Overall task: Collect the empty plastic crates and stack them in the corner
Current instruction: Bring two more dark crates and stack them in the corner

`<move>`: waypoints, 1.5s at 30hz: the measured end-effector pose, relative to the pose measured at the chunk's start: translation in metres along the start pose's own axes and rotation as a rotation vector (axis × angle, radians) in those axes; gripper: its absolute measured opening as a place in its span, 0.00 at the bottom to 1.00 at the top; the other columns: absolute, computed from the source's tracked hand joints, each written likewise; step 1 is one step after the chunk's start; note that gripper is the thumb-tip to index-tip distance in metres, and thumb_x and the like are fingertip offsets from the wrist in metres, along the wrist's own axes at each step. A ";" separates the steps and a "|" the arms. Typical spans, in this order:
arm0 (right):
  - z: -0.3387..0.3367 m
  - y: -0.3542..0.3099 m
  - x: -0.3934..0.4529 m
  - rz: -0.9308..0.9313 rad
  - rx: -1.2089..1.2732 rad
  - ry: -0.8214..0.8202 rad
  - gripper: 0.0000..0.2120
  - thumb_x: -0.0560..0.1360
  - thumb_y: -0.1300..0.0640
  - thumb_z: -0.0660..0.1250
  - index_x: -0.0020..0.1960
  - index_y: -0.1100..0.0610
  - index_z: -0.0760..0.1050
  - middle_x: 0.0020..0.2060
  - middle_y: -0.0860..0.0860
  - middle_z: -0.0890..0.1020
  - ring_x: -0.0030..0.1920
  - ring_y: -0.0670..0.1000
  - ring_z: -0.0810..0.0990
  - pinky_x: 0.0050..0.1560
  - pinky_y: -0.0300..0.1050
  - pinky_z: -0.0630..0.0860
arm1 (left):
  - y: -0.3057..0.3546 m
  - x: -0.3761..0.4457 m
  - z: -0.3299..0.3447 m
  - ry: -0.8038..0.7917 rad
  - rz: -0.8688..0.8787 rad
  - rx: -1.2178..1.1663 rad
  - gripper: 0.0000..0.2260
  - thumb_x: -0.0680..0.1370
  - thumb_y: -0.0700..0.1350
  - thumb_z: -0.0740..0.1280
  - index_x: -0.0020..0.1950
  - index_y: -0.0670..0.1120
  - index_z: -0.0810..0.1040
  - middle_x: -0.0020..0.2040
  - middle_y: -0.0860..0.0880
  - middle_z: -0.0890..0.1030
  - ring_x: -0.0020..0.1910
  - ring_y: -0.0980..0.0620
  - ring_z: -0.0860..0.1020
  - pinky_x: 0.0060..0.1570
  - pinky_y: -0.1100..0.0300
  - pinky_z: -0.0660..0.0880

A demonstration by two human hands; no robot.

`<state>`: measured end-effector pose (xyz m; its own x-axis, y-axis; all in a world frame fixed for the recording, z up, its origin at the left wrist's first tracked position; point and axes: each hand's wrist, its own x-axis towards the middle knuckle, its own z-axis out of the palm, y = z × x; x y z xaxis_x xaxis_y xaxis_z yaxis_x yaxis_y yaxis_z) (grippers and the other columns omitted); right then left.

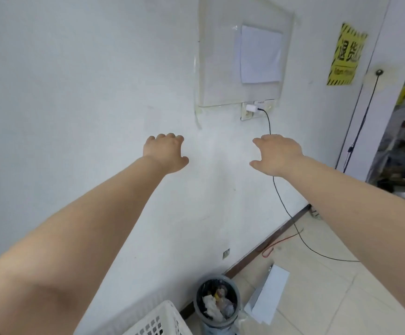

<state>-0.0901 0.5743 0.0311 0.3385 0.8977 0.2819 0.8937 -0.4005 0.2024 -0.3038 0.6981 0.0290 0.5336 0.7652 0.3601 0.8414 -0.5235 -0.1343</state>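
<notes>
Both arms reached out toward the far wall (76, 93). The left hand (165, 153) had loosely curled fingers and the right hand (277, 154) spread ones; both held nothing, probably between crates. 1 white crate (159, 321) sat near, low left, beside a bin (217, 303).

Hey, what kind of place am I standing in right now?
Probably a warehouse or stockroom back area: a yellow hazard-striped sign on the wall, a white plastic crate by a waste bin, and what look like storage shelves through the doorway.
</notes>
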 end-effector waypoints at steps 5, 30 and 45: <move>-0.003 0.079 -0.029 0.115 -0.058 -0.003 0.27 0.78 0.43 0.58 0.73 0.54 0.62 0.67 0.53 0.69 0.68 0.55 0.66 0.58 0.48 0.67 | 0.087 0.019 -0.011 0.041 0.139 -0.052 0.23 0.77 0.52 0.61 0.71 0.45 0.68 0.66 0.46 0.73 0.65 0.44 0.70 0.63 0.52 0.64; -0.028 0.287 -0.277 1.078 -0.339 -0.186 0.28 0.77 0.44 0.59 0.74 0.54 0.62 0.70 0.53 0.69 0.70 0.56 0.65 0.67 0.52 0.61 | 0.465 0.012 -0.088 0.253 1.177 -0.260 0.23 0.78 0.55 0.60 0.70 0.46 0.67 0.66 0.44 0.72 0.66 0.42 0.70 0.62 0.49 0.66; -0.097 0.290 -0.519 1.444 -0.542 -0.277 0.29 0.77 0.44 0.60 0.74 0.52 0.61 0.71 0.53 0.68 0.71 0.55 0.64 0.69 0.54 0.60 | 0.605 -0.198 -0.183 0.336 1.539 -0.442 0.23 0.78 0.56 0.59 0.70 0.47 0.67 0.68 0.46 0.71 0.67 0.44 0.68 0.62 0.50 0.64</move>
<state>-0.0350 -0.0256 0.0345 0.8780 -0.3088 0.3657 -0.4097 -0.8798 0.2409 0.0838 0.1619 0.0455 0.7059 -0.6289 0.3260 -0.5546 -0.7770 -0.2978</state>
